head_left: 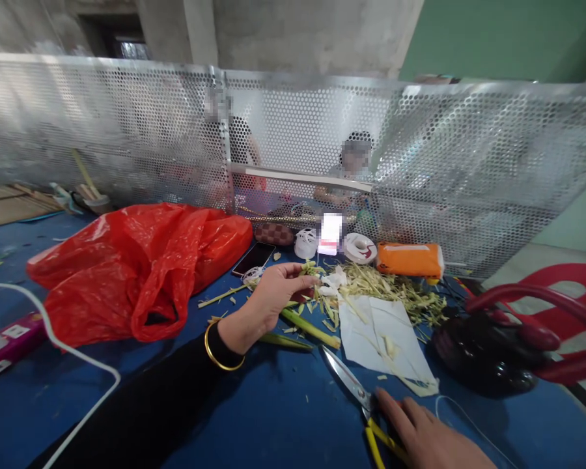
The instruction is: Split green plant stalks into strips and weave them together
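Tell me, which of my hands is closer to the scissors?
Your right hand. It is right beside the scissors, at the yellow handles. Your left hand is farther off, beyond the blade tips and to their left.

The counter [273, 423] is deep blue. On it, a plastic bag [166, 273] is glossy bright red. The scissors [352, 384] have silver blades and yellow handles. A stalk [312, 327] is fresh green; shredded plant scraps [381, 283] fade from pale green to straw yellow. The paper sheet [400, 326] is white. A sleeve [170, 384] is black, a bangle [228, 368] gold. A pouch [274, 234] has brown checks. The packet [403, 262] is orange, banded white. The kettle [488, 365] is black with a dark red handle. The silvery screen [293, 117] is dotted with round holes.
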Action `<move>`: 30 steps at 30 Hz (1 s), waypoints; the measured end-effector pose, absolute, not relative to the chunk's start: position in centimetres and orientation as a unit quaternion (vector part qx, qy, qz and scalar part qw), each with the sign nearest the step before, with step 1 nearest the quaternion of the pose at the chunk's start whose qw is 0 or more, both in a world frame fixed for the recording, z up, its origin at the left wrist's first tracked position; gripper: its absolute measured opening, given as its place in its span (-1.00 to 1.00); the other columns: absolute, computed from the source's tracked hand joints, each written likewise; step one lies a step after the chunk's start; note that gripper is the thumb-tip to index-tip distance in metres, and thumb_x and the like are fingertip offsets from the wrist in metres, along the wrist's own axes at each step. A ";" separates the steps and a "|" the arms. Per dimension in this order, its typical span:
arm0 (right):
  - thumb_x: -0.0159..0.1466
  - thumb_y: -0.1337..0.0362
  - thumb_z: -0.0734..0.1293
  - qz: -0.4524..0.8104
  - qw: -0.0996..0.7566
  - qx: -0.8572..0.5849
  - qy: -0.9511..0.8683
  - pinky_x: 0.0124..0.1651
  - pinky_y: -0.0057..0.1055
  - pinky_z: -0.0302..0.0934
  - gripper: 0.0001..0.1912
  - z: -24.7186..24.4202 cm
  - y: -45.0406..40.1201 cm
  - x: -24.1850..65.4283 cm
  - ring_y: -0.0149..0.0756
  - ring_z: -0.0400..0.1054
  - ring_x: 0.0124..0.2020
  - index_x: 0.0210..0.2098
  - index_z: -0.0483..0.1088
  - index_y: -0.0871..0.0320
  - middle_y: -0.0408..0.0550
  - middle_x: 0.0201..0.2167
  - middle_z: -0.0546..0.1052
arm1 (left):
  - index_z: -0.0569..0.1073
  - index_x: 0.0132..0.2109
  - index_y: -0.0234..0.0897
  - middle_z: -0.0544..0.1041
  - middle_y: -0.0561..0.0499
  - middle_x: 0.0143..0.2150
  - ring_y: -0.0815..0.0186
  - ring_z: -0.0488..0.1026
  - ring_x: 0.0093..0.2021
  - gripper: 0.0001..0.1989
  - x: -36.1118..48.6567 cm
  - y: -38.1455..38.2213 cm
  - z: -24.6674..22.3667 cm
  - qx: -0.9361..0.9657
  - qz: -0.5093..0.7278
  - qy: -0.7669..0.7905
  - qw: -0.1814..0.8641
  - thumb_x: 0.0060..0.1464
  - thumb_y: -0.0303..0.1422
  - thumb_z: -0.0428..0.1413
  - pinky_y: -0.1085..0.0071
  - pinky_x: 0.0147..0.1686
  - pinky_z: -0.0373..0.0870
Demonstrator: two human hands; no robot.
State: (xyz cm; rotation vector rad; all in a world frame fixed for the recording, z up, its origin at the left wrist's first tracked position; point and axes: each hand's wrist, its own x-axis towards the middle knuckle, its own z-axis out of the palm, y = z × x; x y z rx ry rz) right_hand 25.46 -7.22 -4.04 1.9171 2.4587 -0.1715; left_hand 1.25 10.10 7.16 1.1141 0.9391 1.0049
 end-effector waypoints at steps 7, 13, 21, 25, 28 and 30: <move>-0.02 0.50 0.24 -0.131 -0.069 0.637 0.757 -0.28 -0.30 0.43 -0.23 -1.7 -6.8 25.9 -0.04 0.56 -0.31 0.19 0.33 -0.04 0.12 -0.14 0.60 | 0.50 -0.37 -0.39 0.52 0.05 -0.49 0.46 0.44 -0.53 -0.79 1.1 10.0 7.3 0.501 0.412 0.414 0.639 -0.19 -0.42 0.34 0.55 -0.50 0.33; 0.14 0.25 0.34 -0.284 -0.222 0.589 0.723 0.04 -0.35 0.34 -0.49 0.9 -6.1 26.7 0.00 0.43 0.05 0.10 0.44 -0.02 0.04 0.08 0.50 | 0.50 -0.39 -0.36 0.52 0.06 -0.49 0.46 0.45 -0.53 -0.81 1.1 10.3 6.9 0.512 0.388 0.404 0.651 -0.21 -0.43 0.34 0.53 -0.47 0.33; -0.25 0.46 0.46 -0.448 -0.289 0.640 0.553 -0.03 -0.39 0.36 -0.24 1.7 -6.5 25.9 0.08 0.42 0.01 0.00 0.51 -0.02 -0.10 -0.03 0.58 | 0.48 -0.43 -0.36 0.50 0.08 -0.54 0.48 0.40 -0.58 -0.78 1.7 9.5 6.7 0.563 0.318 0.371 0.667 -0.22 -0.36 0.35 0.52 -0.49 0.30; -0.23 0.49 0.44 -0.472 -0.273 0.638 0.544 -0.15 -0.42 0.38 -0.23 2.0 -7.0 25.7 0.00 0.48 -0.14 0.00 0.50 -0.09 -0.15 -0.06 0.59 | 0.46 -0.43 -0.34 0.49 0.09 -0.56 0.45 0.40 -0.57 -0.71 2.0 8.9 6.4 0.568 0.284 0.367 0.680 -0.27 -0.32 0.38 0.49 -0.49 0.33; -0.23 0.46 0.46 -0.475 -0.278 0.642 0.534 -0.16 -0.37 0.39 -0.30 2.2 -7.1 25.6 0.02 0.47 -0.15 -0.06 0.54 -0.09 -0.12 -0.06 0.59 | 0.49 -0.40 -0.35 0.51 0.05 -0.53 0.43 0.42 -0.54 -0.70 2.2 8.6 6.0 0.583 0.248 0.343 0.693 -0.26 -0.28 0.38 0.48 -0.46 0.34; -0.23 0.42 0.48 -0.492 -0.291 0.634 0.521 -0.23 -0.38 0.40 -0.35 2.4 -7.1 25.5 0.02 0.49 -0.20 -0.09 0.56 -0.07 -0.09 -0.11 0.60 | 0.51 -0.40 -0.35 0.51 0.04 -0.53 0.43 0.42 -0.53 -0.70 2.4 8.5 5.8 0.588 0.227 0.338 0.699 -0.27 -0.27 0.38 0.47 -0.44 0.35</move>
